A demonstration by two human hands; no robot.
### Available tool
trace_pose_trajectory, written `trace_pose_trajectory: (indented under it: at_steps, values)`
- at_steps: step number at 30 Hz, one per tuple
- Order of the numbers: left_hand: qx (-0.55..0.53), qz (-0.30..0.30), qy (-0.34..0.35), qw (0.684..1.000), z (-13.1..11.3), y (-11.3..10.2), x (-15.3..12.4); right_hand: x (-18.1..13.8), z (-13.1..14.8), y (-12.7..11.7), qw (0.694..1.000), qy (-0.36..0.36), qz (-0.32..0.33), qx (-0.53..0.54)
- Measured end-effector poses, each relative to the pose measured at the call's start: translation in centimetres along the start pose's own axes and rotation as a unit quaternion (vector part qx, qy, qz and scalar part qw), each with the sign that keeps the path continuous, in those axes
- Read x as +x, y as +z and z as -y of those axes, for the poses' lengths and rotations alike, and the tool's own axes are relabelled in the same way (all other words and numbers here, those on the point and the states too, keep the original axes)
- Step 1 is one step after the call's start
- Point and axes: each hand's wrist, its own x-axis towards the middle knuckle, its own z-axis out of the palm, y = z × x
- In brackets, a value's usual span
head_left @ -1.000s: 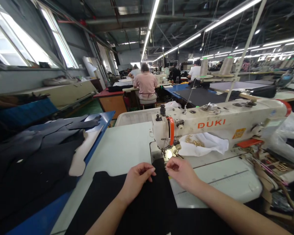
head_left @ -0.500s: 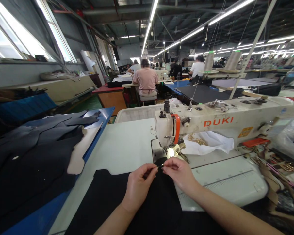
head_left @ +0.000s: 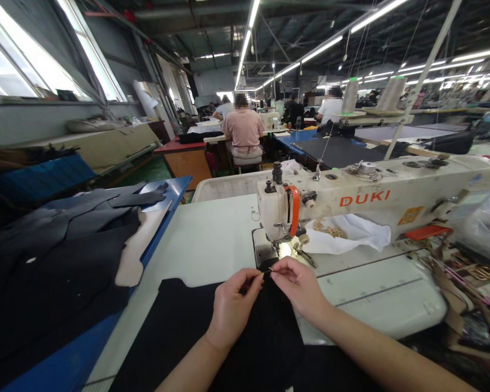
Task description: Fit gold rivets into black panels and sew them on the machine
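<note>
My left hand (head_left: 231, 306) and my right hand (head_left: 300, 287) meet fingertip to fingertip just in front of the needle of a white DUKI sewing machine (head_left: 375, 197). Both hands are pinched shut on a small metal piece (head_left: 270, 270) at the top edge of a black fabric panel (head_left: 196, 332). The panel lies on the pale sewing table (head_left: 212, 245) and runs toward me under both forearms. What exactly the metal piece is stays too small to tell.
A white cloth with gold metal parts (head_left: 343, 233) lies under the machine arm. Dark fabric pieces (head_left: 57, 256) are piled on a blue table at the left. Thread cones (head_left: 350, 95) stand behind the machine. A person in a pink shirt (head_left: 242, 130) sits at a farther station.
My hands have come together from slightly apart, and now both pinch at one spot at the fabric's top edge. The view has shifted a little.
</note>
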Motion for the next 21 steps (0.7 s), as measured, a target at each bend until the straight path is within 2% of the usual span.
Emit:
trace_pose_trajectory:
  at_steps: [7,12,14,18,21]
  values:
    - [-0.026,0.024,-0.022,0.999,-0.4,0.1,0.0,0.1,0.1,0.2,0.998,-0.037,-0.014,-0.049]
    - [-0.058,0.05,-0.048,0.996,-0.1,0.3,0.2,-0.2,0.6,0.1,0.995,-0.065,0.006,-0.08]
    - [-0.097,0.056,-0.076,0.991,0.2,0.4,0.4,-0.3,0.6,-0.1,0.996,-0.052,0.02,-0.066]
    - [-0.189,0.106,-0.119,0.969,0.6,0.5,0.9,0.0,0.0,-0.6,0.999,0.006,0.037,0.019]
    - [-0.236,0.136,-0.134,0.953,0.6,0.4,1.1,0.4,-0.3,-0.5,0.998,0.013,0.046,0.043]
